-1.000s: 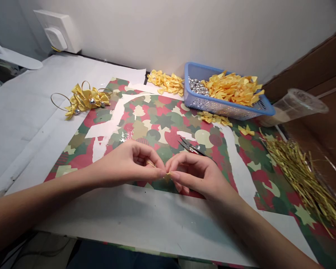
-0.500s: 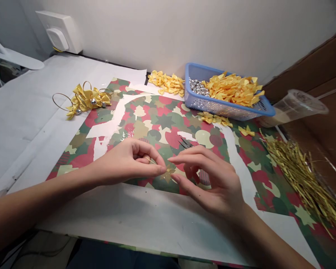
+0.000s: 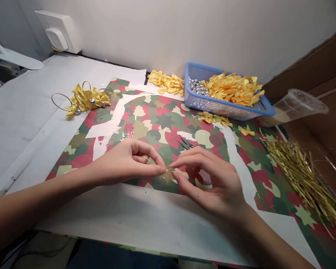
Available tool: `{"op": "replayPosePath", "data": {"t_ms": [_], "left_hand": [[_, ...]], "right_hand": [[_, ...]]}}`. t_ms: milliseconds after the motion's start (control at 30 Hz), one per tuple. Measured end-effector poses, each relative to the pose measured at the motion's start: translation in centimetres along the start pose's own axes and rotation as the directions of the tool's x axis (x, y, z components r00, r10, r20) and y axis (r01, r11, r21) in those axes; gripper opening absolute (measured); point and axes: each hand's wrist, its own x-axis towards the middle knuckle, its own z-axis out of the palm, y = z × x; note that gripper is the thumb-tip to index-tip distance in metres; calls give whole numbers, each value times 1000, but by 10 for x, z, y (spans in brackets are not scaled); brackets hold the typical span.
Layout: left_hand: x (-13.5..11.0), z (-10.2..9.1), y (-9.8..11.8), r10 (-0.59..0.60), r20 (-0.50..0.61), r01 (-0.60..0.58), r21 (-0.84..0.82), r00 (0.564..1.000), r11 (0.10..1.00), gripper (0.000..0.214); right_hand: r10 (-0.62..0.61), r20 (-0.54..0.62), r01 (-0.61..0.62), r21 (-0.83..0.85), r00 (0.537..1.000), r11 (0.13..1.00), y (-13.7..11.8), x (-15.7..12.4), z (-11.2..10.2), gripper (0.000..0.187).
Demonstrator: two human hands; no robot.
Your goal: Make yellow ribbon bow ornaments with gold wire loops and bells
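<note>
My left hand (image 3: 127, 162) is shut on a thin gold wire (image 3: 149, 160), pinching it between thumb and fingertips. A small yellow satin bow (image 3: 168, 170) sits at the wire's end, just past my left thumb. My right hand (image 3: 212, 179) is at the bow from the right, its index finger and thumb slightly apart on either side and their tips close to it. Both hands are above a patterned red-and-green paper sheet (image 3: 156, 127). Small black scissors (image 3: 186, 143) lie beyond my right hand, with their blades partly hidden by my fingers.
A blue plastic basket (image 3: 226, 93) holds yellow bows and silver beads. Loose bows (image 3: 165, 83) lie beside it. Gold wire strands (image 3: 302, 175) lie at the right, near a clear plastic cup (image 3: 294, 106). Gold-ringed bow ornaments (image 3: 84, 101) lie at the left.
My right hand let go of the bow and opened, moving right, then brought its fingertips back to the bow. The scissors are less covered than a second ago.
</note>
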Motion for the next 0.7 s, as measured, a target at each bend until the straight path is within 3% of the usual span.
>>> {"op": "replayPosePath", "data": {"t_ms": [700], "left_hand": [[-1,1,1,-17,12,17,28,1000,999,20]], "right_hand": [[25,18,-26,60,1000,998,-1,-1,2,16]]}}
